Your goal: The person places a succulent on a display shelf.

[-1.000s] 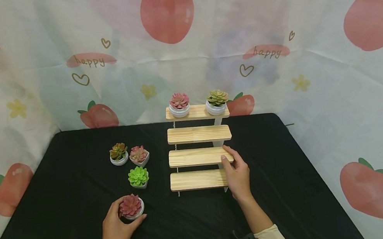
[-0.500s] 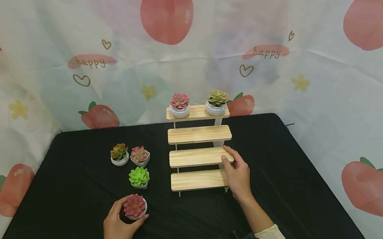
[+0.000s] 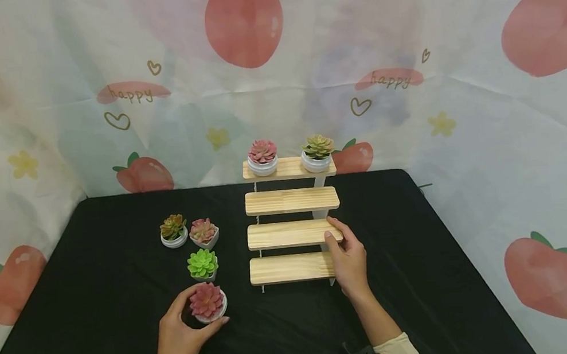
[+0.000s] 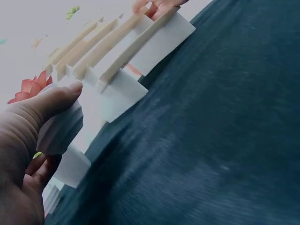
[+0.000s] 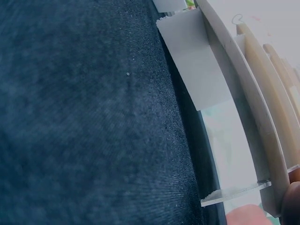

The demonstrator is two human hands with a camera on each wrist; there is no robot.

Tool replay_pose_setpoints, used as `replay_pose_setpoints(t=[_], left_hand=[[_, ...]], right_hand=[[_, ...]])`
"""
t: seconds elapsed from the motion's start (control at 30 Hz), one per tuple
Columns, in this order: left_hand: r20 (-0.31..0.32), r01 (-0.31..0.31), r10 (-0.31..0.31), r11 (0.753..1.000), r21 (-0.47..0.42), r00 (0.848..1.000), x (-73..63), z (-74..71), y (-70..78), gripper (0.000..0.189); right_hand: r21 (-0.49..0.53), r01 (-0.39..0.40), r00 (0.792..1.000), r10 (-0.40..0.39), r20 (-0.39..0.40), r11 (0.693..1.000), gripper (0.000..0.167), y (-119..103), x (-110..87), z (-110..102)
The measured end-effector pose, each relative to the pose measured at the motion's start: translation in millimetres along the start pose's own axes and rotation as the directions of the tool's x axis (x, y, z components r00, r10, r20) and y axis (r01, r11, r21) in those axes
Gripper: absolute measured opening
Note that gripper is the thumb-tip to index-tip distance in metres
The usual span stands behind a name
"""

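My left hand [image 3: 179, 333] holds a dark pink succulent [image 3: 206, 300] by its white pot, thumb on the near side and fingers behind. In the left wrist view the ribbed pot [image 4: 63, 129] appears lifted off the cloth, with the thumb across it. A four-step wooden stand [image 3: 289, 234] rises at the centre. Its right end is held by my right hand [image 3: 350, 262], thumb and fingers at the second step from the bottom. Only part of that hand shows at the corner of the right wrist view, beside the stand's boards [image 5: 253, 108].
On the top step sit a pink succulent [image 3: 262, 157] and a yellow-green succulent [image 3: 317, 153]. Left of the stand are a brownish-green succulent [image 3: 173, 230], a pale pink succulent [image 3: 203, 233] and a bright green succulent [image 3: 203, 264]. Black cloth [image 3: 431, 300] covers the table; a printed curtain [image 3: 286, 107] hangs behind.
My left hand has carried the dark pink succulent a little to the right, to just in front of the bright green one. My right hand keeps its place on the stand.
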State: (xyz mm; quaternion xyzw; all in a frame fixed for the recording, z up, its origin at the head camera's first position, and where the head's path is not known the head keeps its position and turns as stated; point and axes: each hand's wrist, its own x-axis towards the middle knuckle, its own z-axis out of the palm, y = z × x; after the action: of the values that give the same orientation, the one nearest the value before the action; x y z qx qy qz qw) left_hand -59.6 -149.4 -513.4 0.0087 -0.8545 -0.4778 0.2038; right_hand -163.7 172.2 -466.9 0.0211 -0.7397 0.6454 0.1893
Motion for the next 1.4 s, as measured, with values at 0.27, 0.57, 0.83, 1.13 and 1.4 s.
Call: replay_pose_setpoints(t=[0.27,0.57,0.83,1.13,1.4], left_hand=[[0.02,-0.014,0.015,0.999,-0.048,1.0,13.0,2.5,9.0,0.075],[0.036,-0.018,0.024,0.987,-0.159,0.999,26.9,13.6,23.0,0.075],[-0.006,-0.12,0.121,0.973,-0.198,0.993,43.8,19.7,35.6,0.074],[-0.049,-0.175,0.168,0.964,-0.202,0.985,71.6,30.8,53.1,0.07],[-0.075,-0.22,0.209,0.954,-0.203,0.975,95.9,34.0,76.7,0.067]], right_hand=[[-0.005,-0.007,1.0,0.007,-0.006,1.0,0.036,26.4,5.5,-0.3],[0.015,0.017,1.0,-0.017,-0.001,1.0,0.036,27.7,6.8,-1.2],[0.005,0.014,1.0,-0.014,0.006,1.0,0.037,27.2,5.6,1.8],[-0.026,0.01,1.0,-0.011,-0.016,1.0,0.034,26.4,3.0,-2.7],[-0.013,0.003,1.0,-0.003,-0.017,1.0,0.035,25.8,4.5,-2.1]])
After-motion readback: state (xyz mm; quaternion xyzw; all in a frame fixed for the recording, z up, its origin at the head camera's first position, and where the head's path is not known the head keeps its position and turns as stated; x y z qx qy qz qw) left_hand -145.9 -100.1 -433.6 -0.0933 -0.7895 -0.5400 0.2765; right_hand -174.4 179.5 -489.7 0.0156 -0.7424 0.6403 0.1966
